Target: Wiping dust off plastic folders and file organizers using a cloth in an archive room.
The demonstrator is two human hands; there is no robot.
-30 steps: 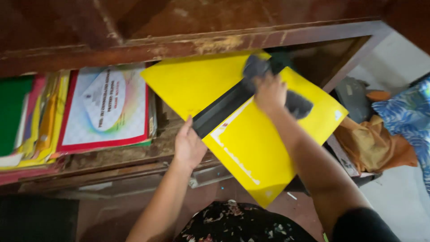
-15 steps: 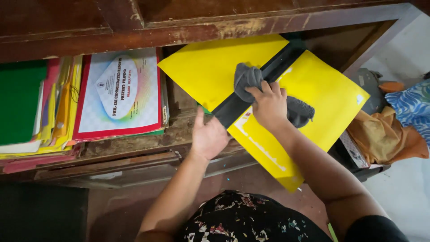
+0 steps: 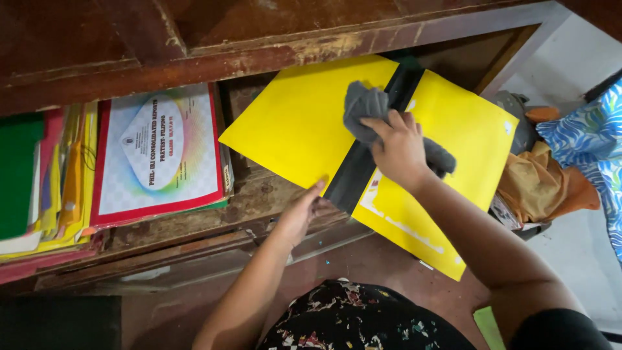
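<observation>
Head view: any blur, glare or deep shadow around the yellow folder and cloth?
Head view: yellow folder evenly lit and sharp, no glare; grey cloth under the right hand crisp; left hand slightly soft; shelf recess behind is shadowed.

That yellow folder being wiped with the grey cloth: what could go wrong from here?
1. The yellow folder with the black spine juts off the worn wooden shelf; only the left hand steadies its edge, so it might slip down.
2. The right hand pressing the grey cloth on the unsupported half could bend it.

A red-bordered checkered report cover [image 3: 159,155] bearing a rainbow-edged diamond label [image 3: 152,149] lies on the shelf's left.
</observation>
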